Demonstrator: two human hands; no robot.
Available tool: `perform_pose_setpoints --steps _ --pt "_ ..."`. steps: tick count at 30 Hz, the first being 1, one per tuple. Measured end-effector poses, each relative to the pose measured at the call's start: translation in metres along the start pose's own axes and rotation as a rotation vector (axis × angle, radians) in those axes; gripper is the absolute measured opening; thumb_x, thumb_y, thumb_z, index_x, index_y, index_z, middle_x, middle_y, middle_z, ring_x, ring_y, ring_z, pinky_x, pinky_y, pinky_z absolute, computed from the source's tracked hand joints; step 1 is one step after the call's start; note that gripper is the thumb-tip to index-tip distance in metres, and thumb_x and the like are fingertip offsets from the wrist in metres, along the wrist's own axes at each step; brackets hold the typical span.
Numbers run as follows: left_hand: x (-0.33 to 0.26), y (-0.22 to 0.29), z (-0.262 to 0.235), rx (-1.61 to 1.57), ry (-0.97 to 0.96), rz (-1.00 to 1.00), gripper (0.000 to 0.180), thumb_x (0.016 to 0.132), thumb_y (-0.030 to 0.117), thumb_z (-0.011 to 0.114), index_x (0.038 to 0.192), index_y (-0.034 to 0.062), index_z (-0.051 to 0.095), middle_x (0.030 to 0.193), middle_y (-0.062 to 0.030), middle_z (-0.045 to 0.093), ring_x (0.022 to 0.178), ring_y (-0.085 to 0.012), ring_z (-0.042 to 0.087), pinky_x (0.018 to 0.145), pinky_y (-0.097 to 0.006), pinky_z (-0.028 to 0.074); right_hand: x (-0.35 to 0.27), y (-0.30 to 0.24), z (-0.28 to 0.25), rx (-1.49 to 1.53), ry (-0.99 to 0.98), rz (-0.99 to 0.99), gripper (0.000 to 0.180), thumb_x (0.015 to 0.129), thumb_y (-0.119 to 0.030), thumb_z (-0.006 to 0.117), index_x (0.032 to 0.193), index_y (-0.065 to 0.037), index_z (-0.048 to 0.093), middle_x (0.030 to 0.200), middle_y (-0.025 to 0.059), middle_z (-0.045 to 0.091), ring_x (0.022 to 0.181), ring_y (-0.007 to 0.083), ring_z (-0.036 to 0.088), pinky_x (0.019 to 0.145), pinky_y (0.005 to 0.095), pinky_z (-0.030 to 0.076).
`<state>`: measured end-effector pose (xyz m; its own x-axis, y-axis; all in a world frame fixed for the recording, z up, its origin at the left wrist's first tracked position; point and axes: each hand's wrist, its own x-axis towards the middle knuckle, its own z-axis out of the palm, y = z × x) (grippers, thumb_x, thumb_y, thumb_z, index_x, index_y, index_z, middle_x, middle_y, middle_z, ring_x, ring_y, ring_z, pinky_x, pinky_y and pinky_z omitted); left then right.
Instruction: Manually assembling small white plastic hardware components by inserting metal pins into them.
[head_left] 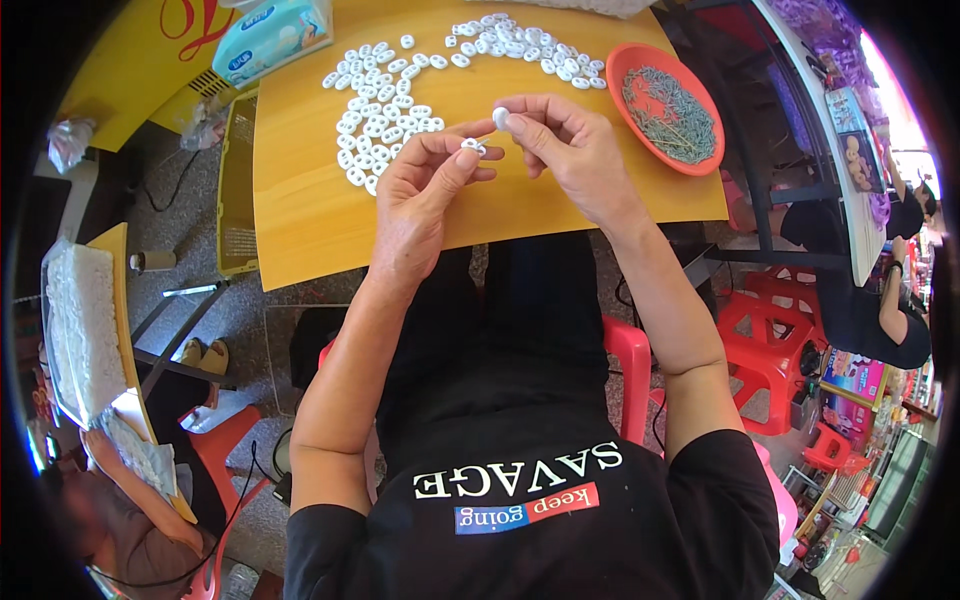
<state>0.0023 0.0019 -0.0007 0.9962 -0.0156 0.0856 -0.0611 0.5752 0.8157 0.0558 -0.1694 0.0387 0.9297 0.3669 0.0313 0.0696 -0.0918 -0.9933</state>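
Above the near part of a yellow-topped table (pixel 310 220), both of my hands are raised close together. My left hand (pixel 415 195) pinches a small white plastic piece (pixel 473 147) with dark openings between thumb and fingers. Just right of it, my right hand (pixel 570 145) grips a smooth white oval cap (pixel 500 118) by thumb and forefinger. Many white oval pieces with two holes (pixel 385 120) lie spread beyond my left hand. A second group of white pieces (pixel 520 42) sits at the far side. An orange-red plastic bowl (pixel 716 155) of thin grey screw-like parts (pixel 672 115) stands right of my right hand.
A blue tissue pack (pixel 275 40) rests at the far left table corner, with a yellow crate (pixel 238 190) below that side. Red plastic stools (pixel 765 350) stand at the right. Another person (pixel 150 520) sits at a side table on the left; a person (pixel 870 290) is at right.
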Motion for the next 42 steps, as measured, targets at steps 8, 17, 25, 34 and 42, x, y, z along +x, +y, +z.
perform_pose_setpoints --steps 8,17,25,34,42 --pt "-0.002 -0.003 0.001 0.051 -0.024 0.063 0.008 0.095 0.008 0.060 0.099 0.0006 0.059 0.122 -0.0153 0.061 0.104 -0.0156 0.060 0.092 -0.031 0.050 -0.005 0.004 0.003 0.204 -0.004 0.017 0.024 0.094 -0.017 0.064 0.110 0.001 0.065 0.086 0.0029 0.065 0.075 0.0080 0.061 0.066 0.0237 0.055" --pt "-0.001 -0.003 0.005 0.031 0.020 0.023 0.011 0.095 0.009 0.061 0.101 0.0001 0.058 0.120 -0.0137 0.062 0.099 -0.0135 0.060 0.090 -0.030 0.048 -0.007 0.014 0.012 0.374 0.040 0.032 0.024 0.093 -0.011 0.064 0.111 0.005 0.063 0.092 0.0098 0.068 0.085 0.0150 0.067 0.074 0.0288 0.059" --pt "-0.002 -0.005 0.000 0.157 0.062 -0.021 0.013 0.095 0.010 0.060 0.104 -0.0007 0.058 0.098 -0.0073 0.063 0.086 -0.0133 0.061 0.083 -0.028 0.049 -0.012 0.008 0.008 0.377 0.067 0.018 0.025 0.092 -0.010 0.066 0.112 0.004 0.062 0.093 0.0093 0.068 0.083 0.0149 0.068 0.075 0.0282 0.058" --pt "-0.002 -0.003 0.001 0.141 0.075 -0.035 0.017 0.092 0.015 0.066 0.099 0.0010 0.059 0.086 -0.0037 0.062 0.080 -0.0099 0.060 0.076 -0.024 0.048 -0.014 0.006 0.012 0.209 0.074 -0.027 0.023 0.091 -0.012 0.067 0.109 0.003 0.065 0.092 0.0074 0.068 0.078 0.0116 0.066 0.072 0.0251 0.056" --pt "-0.001 -0.002 0.002 0.177 0.083 -0.039 0.018 0.092 0.016 0.066 0.098 0.0000 0.059 0.086 -0.0035 0.062 0.079 -0.0093 0.059 0.073 -0.025 0.049 -0.016 0.000 0.014 0.065 0.088 -0.095 0.022 0.092 -0.011 0.066 0.108 0.003 0.066 0.094 0.0059 0.069 0.081 0.0098 0.065 0.073 0.0240 0.055"
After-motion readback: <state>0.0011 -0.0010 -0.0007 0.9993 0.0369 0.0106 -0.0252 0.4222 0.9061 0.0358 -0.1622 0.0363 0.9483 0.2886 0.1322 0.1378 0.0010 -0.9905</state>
